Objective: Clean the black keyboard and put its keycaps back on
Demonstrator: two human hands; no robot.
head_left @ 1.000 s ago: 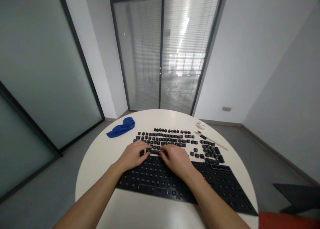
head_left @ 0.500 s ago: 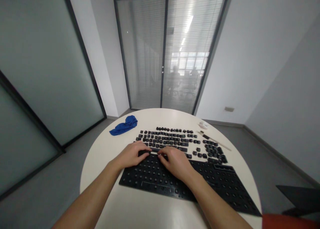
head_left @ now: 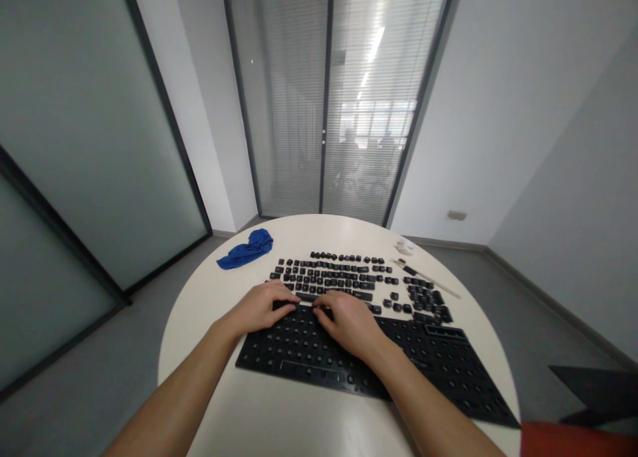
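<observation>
A black keyboard base (head_left: 309,351), its keycaps off, lies across the near half of the round table. My left hand (head_left: 259,307) rests over its far left edge, thumb and fingertips drawn close together. Just right of it, my right hand (head_left: 346,321) curls over the same edge, its thumb near the index finger. The fingertips almost meet in front of a long black keycap (head_left: 306,297), partly covered by the hands. Whatever sits between the fingertips is too small or hidden to make out. Beyond the hands, loose black keycaps (head_left: 343,275) lie in rows.
A crumpled blue cloth (head_left: 246,250) lies at the table's back left. A thin stick-like tool (head_left: 433,282) and a small white item (head_left: 404,247) lie at the back right. More keycaps (head_left: 423,297) cluster on the right. The white table's rim (head_left: 172,304) curves around.
The hands keep nearly the same place at the base's far edge, with only slight finger movement. The whole view has shifted a little.
</observation>
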